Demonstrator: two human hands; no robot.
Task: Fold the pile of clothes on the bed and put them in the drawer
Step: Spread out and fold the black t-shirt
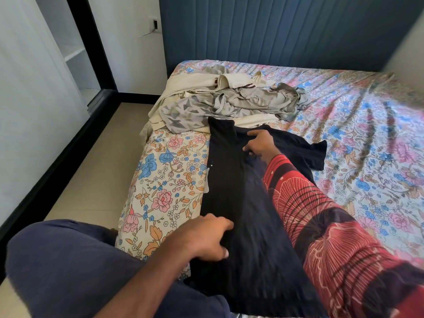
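Observation:
A black t-shirt [231, 180] lies spread lengthwise on the bed's near left part, its left side folded inward and one sleeve sticking out to the right. My left hand [206, 237] rests on the shirt's lower left edge, fingers curled onto the cloth. My right hand [259, 144] presses on the shirt near its collar end, fingers spread on the fabric. Behind the shirt lies a pile of clothes [229, 102]: grey, patterned and cream garments, crumpled.
The bed [367, 134] has a floral sheet and a dark blue padded headboard [275, 31]. To the left are a beige floor [96, 171] and a white wardrobe [34, 88] with an open shelf section. My knee in dark blue trousers [68, 267] is at lower left.

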